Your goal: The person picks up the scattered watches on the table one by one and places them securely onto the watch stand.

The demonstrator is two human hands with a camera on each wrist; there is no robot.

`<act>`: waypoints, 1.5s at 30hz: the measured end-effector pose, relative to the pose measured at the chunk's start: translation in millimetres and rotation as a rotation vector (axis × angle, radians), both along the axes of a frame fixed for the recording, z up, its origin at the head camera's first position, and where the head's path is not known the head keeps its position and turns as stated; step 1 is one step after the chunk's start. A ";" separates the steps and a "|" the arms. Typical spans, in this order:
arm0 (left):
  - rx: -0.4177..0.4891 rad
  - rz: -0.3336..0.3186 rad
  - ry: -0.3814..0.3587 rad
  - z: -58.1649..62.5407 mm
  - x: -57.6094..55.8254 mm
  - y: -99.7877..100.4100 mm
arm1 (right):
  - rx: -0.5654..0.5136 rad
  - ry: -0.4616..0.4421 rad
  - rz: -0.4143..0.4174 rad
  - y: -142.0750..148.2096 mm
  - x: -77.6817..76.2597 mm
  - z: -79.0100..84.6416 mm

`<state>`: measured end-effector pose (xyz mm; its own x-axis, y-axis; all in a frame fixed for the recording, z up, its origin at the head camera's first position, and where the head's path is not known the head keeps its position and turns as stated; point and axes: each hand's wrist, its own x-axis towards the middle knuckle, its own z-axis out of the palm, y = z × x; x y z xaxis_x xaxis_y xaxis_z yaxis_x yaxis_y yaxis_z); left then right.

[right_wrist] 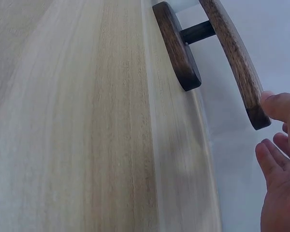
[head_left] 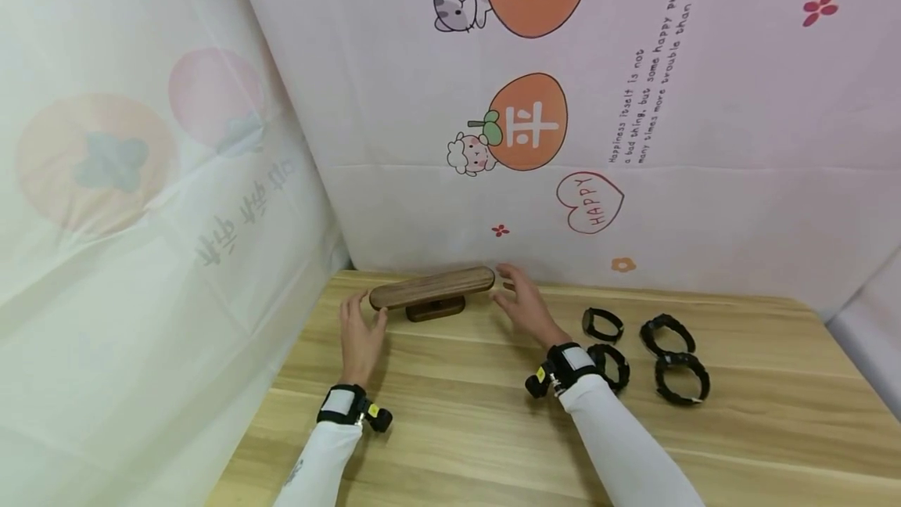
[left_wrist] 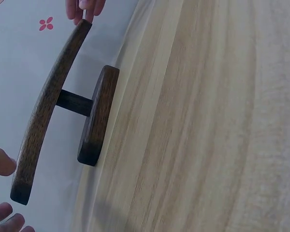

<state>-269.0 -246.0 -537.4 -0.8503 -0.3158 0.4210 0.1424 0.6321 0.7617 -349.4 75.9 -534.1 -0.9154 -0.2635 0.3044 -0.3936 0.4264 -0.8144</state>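
Note:
A dark wooden display stand (head_left: 432,289) stands at the back of the table, its long rounded bar carried by a short post (left_wrist: 74,102) on an oblong base (head_left: 436,309). My left hand (head_left: 362,339) is at the bar's left end, thumb right at the edge in the left wrist view and the fingers spread apart. At the opposite end is my right hand (head_left: 524,306). In the right wrist view its thumb (right_wrist: 278,105) meets the bar's tip, while the other fingers lie loosely bent beyond it.
Several black wristwatches with closed straps lie right of my right forearm, one (head_left: 603,325) nearest the back and another (head_left: 681,379) farther right. One watch (head_left: 609,367) is partly hidden by my wrist. A printed cloth (head_left: 422,210) hangs behind the wooden table (head_left: 450,413), and another (head_left: 141,296) hangs left.

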 end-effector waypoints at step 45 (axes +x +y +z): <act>0.172 -0.090 -0.113 6.7 -1.5 4.0 | -0.026 -0.050 -0.018 -8.5 -1.2 -3.5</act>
